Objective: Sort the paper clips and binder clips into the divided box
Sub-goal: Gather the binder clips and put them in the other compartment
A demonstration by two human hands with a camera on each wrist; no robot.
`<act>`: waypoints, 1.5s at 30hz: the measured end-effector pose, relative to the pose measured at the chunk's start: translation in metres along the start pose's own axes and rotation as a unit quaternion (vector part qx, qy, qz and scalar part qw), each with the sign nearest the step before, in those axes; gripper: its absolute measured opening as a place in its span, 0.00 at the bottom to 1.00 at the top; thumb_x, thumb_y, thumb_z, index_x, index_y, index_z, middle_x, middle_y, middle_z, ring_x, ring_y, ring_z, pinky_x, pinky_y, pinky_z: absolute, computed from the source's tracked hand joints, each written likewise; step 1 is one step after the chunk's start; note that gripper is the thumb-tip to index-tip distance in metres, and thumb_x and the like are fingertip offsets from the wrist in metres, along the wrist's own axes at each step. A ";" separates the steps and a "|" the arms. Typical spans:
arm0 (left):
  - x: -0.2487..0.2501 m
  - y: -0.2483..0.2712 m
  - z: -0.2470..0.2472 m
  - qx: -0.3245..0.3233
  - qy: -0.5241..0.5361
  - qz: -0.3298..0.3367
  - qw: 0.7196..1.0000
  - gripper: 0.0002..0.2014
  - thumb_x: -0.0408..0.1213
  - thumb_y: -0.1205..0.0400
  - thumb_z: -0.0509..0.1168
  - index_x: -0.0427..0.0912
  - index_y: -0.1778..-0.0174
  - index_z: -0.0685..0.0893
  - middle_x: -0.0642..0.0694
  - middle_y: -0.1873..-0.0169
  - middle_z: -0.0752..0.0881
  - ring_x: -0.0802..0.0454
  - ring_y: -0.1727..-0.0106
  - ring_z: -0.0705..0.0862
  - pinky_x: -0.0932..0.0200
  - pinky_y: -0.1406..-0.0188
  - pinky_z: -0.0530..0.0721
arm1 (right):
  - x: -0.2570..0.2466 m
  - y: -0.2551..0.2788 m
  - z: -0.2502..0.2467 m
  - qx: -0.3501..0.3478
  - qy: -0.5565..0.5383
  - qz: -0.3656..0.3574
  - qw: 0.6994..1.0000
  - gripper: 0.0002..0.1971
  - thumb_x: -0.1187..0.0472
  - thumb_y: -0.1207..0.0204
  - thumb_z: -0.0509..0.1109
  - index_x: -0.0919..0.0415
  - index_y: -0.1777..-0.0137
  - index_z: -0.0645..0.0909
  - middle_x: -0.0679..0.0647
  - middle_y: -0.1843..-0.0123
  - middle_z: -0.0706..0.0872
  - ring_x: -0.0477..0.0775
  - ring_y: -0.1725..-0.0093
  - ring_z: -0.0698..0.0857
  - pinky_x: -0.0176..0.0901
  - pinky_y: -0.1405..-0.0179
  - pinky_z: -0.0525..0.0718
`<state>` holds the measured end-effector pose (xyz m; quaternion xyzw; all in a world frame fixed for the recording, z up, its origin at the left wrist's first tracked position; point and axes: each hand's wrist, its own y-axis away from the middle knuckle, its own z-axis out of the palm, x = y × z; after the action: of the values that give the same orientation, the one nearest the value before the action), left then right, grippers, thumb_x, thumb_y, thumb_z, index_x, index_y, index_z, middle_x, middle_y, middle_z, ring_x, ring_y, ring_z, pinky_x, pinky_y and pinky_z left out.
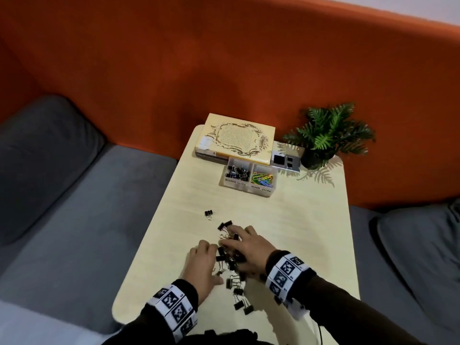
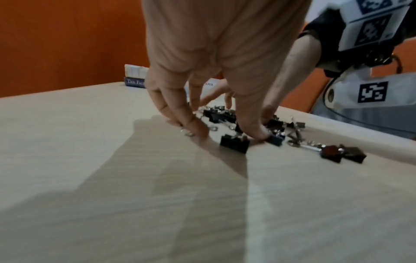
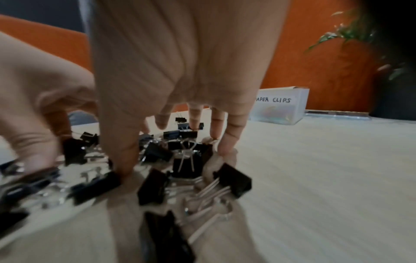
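Note:
A pile of black binder clips [image 1: 231, 260] lies on the pale table [image 1: 286, 232] near its front. Both hands reach down over it. My left hand [image 1: 202, 263] touches the pile's left side, fingertips on the table and thumb pressing a clip [image 2: 234, 143]. My right hand [image 1: 249, 247] spreads straight fingers around the clips [image 3: 186, 163]. Neither hand has lifted a clip. One stray binder clip [image 1: 208, 214] lies further back. The clear divided box [image 1: 247, 188] holds binder clips on its left and coloured paper clips [image 1: 262, 179] on its right.
Behind the box lie a stack of books [image 1: 236, 138] and a small marker card [image 1: 286, 160]. A potted fern [image 1: 326, 135] stands at the back right corner. Grey sofa cushions [image 1: 62, 195] flank the table, and an orange backrest rises behind.

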<state>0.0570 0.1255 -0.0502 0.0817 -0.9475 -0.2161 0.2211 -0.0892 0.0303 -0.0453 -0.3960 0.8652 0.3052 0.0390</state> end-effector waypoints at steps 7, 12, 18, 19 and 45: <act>0.001 -0.018 -0.001 0.010 0.054 -0.011 0.998 0.13 0.34 0.27 0.71 0.44 0.47 0.82 0.45 0.45 0.82 0.44 0.44 0.83 0.54 0.46 0.82 | -0.002 -0.008 0.009 0.113 -0.069 0.021 0.991 0.18 0.71 0.28 0.62 0.56 0.40 0.79 0.60 0.38 0.75 0.65 0.41 0.75 0.55 0.47 0.81; 0.001 -0.025 -0.006 0.022 0.059 -0.023 0.998 0.08 0.34 0.26 0.67 0.48 0.54 0.88 0.47 0.50 0.87 0.47 0.48 0.87 0.56 0.51 0.85 | -0.002 -0.005 0.009 0.131 -0.101 0.049 0.985 0.17 0.72 0.26 0.61 0.59 0.40 0.81 0.61 0.40 0.77 0.63 0.44 0.78 0.49 0.46 0.79; -0.004 -0.022 -0.021 -0.011 0.086 -0.004 0.996 0.07 0.32 0.28 0.70 0.46 0.58 0.90 0.54 0.64 0.84 0.52 0.52 0.88 0.65 0.55 0.85 | 0.000 0.000 0.005 0.124 -0.147 0.089 0.977 0.11 0.70 0.27 0.64 0.61 0.46 0.79 0.60 0.42 0.76 0.63 0.47 0.80 0.43 0.51 0.77; -0.004 -0.022 -0.027 -0.011 0.096 0.002 0.995 0.07 0.31 0.28 0.71 0.45 0.58 0.91 0.55 0.65 0.83 0.54 0.55 0.88 0.68 0.57 0.82 | 0.000 0.001 0.005 0.117 -0.151 0.096 0.977 0.12 0.69 0.28 0.65 0.60 0.46 0.79 0.60 0.42 0.76 0.63 0.47 0.80 0.44 0.50 0.77; 0.034 -0.149 -0.107 0.159 0.102 0.000 0.982 0.13 0.30 0.21 0.64 0.40 0.42 0.86 0.41 0.43 0.88 0.43 0.39 0.84 0.54 0.38 0.81 | 0.022 -0.029 -0.110 0.353 -0.264 0.143 0.886 0.04 0.67 0.29 0.73 0.61 0.55 0.85 0.56 0.53 0.88 0.52 0.54 0.83 0.40 0.49 0.81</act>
<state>0.0840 -0.0562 -0.0165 0.1378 -0.9422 -0.0532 0.3008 -0.0647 -0.0605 0.0229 -0.1331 0.9205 0.0756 0.3594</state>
